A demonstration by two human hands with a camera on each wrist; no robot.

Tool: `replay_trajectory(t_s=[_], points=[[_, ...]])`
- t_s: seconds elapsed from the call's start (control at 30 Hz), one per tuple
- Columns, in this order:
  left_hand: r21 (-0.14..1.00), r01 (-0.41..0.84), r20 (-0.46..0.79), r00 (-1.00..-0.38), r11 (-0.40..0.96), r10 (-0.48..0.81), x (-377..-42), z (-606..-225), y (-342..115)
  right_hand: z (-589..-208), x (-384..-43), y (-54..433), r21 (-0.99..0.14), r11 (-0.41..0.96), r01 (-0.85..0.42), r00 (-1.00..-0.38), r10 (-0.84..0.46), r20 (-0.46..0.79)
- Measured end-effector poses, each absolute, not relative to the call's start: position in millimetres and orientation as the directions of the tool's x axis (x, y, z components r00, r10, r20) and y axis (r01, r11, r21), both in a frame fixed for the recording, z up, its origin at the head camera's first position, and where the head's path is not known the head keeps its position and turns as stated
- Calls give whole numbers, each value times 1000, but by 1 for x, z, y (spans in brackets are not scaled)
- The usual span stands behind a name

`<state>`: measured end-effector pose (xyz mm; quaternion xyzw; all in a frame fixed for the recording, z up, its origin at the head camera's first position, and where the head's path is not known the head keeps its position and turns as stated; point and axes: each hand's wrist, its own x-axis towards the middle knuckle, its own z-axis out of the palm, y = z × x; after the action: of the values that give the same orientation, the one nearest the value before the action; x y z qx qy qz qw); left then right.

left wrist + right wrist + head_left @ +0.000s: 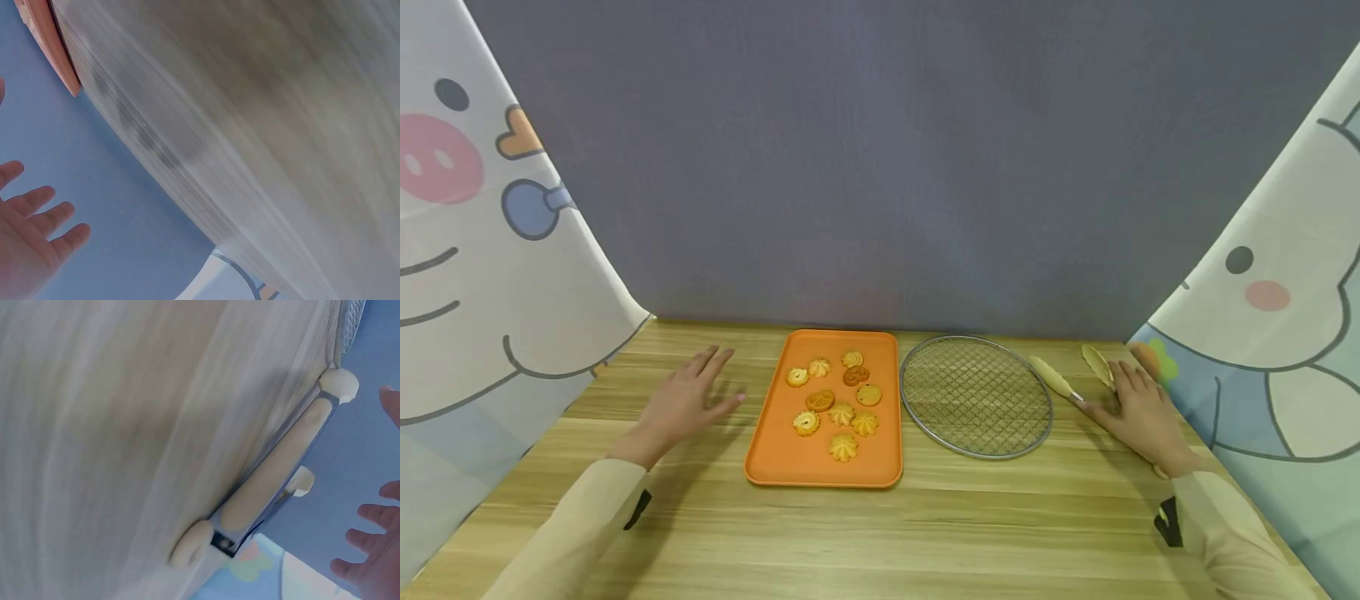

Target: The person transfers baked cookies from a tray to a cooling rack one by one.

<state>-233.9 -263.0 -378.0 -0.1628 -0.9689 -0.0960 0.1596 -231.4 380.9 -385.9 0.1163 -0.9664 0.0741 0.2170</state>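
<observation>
My left hand (681, 404) hovers over the table to the left of an orange tray (775, 467), fingers spread and holding nothing. Several cookies, among them a star-shaped cookie (843, 447) and a pretzel-like brown one (856, 376), lie scattered on the tray. A pair of tongs (275, 469) with cream tips and handle grips lies on the table at the right. Over its handles is my right hand (1142, 417), hiding part of them in the head view. In the right wrist view the fingers (375, 540) are apart from the tongs, relaxed and slightly spread.
Between tray and tongs lies a round wire mesh rack (977, 400) with a metal rim, close to the tray's right edge. A grey-blue cloth wall (880, 167) rises behind the wooden table (925, 542). Printed cartoon curtains (1285, 350) stand at both sides.
</observation>
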Motion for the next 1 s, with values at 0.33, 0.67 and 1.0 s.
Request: replay_trajectory(t_s=[0.33, 0.67, 1.0], points=[[160, 397, 322, -886, 904, 332, -234, -383, -251, -389, -228, 392, -85, 977, -194, -911, -148, 385], [190, 418, 259, -894, 888, 366, -232, -389, -240, -395, -230, 400, -102, 978, -181, -933, -138, 331], [194, 442, 174, -894, 876, 412, -230, -394, -230, -397, -230, 403, -126, 983, -135, -977, -110, 185]])
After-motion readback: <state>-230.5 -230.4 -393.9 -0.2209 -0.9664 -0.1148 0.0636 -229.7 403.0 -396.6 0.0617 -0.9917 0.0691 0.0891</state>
